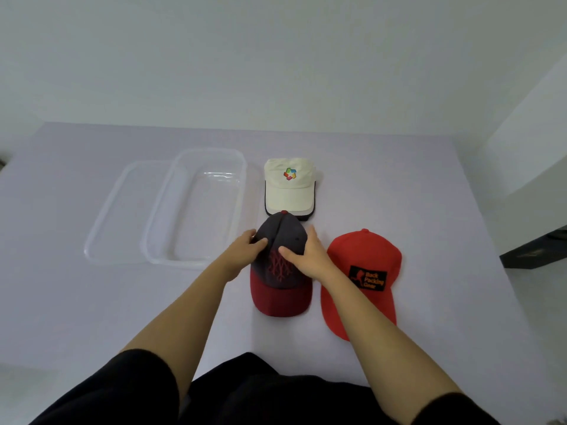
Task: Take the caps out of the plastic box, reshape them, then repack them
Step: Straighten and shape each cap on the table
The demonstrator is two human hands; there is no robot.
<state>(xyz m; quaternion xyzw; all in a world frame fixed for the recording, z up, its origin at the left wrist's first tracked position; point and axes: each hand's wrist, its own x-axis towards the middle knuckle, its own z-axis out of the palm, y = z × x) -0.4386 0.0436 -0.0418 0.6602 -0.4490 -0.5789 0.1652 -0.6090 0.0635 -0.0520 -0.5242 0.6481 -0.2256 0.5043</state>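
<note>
A dark grey cap with a maroon brim (280, 299) lies on the table in front of me, brim toward me. My left hand (245, 251) grips the left side of its crown. My right hand (306, 256) grips the right side, thumb on the front panel. A red cap (365, 271) with a black patch lies just to the right. A cream cap (290, 185) with a coloured logo lies behind, on top of another dark-edged cap. The clear plastic box (242, 191) stands to the left with no caps inside.
The box's clear lid (122, 210) lies flat to the left of the box. The table (92, 302) is covered in pale lilac. A white wall runs behind, and a dark piece of furniture (537, 250) stands at the right edge.
</note>
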